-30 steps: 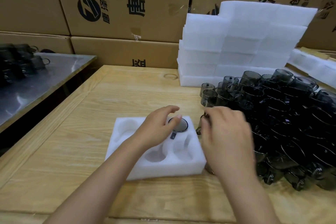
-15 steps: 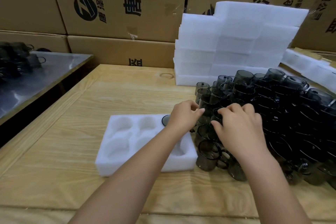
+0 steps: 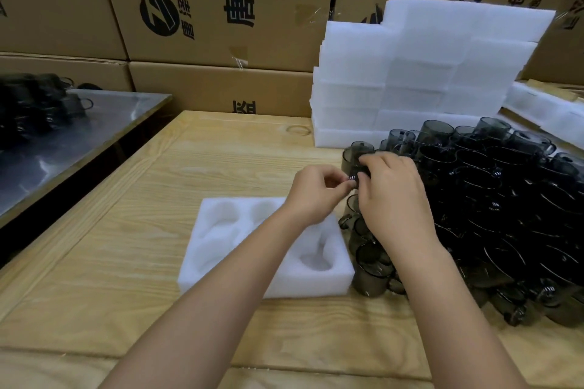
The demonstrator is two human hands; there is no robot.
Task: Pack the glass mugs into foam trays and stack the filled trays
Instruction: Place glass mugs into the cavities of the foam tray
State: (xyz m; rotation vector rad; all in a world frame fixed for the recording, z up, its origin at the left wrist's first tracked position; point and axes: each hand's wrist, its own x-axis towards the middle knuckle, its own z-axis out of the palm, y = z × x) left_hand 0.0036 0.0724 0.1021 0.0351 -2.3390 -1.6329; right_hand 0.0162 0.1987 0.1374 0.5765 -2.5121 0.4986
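A white foam tray (image 3: pixel 316 283) with several round pockets lies on the wooden table. The pockets I can see hold nothing, and my left forearm covers its far right corner. Right of it spreads a big pile of dark smoky glass mugs (image 3: pixel 493 199). Both hands meet at the pile's near-left edge, just beyond the tray. My left hand (image 3: pixel 317 196) pinches a shiny part of one mug (image 3: pixel 354 158) between thumb and fingertips. My right hand (image 3: pixel 393 199) curls its fingers over the same mug from the right.
A tall stack of white foam trays (image 3: pixel 426 73) stands behind the mugs, with more foam (image 3: pixel 550 114) at the far right. Printed cardboard boxes (image 3: pixel 221 9) wall off the back. A steel table (image 3: pixel 79 142) on the left carries more dark mugs (image 3: pixel 34 104).
My left hand has left the mug it set in the tray's far right pocket and moved right to the pile. My right hand has shifted farther back onto a mug there.
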